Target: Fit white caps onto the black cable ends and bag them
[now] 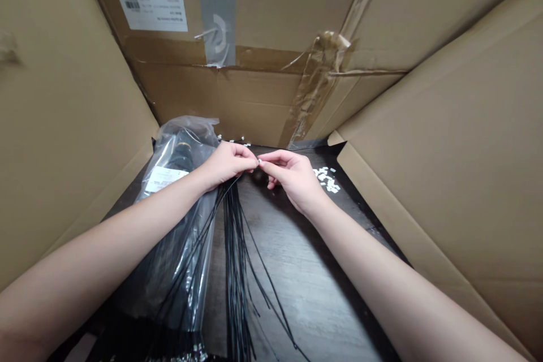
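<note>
My left hand (pixel 227 163) is closed in a pinch on the top end of a thin black cable from a loose bundle of black cables (pixel 236 249) that fans down the dark table. My right hand (pixel 292 175) is also pinched, fingertips meeting the left hand's at the cable tip, holding a tiny white piece that I can barely make out. A clear plastic bag (pixel 178 209) full of more black cables, with a white label, lies under my left forearm.
A small pile of white pieces (pixel 327 178) lies on the dark wooden table (pixel 305 283) right of my right hand. A few more white pieces (pixel 237 140) sit behind my left hand. Cardboard boxes (pixel 263 39) wall in the left, back and right.
</note>
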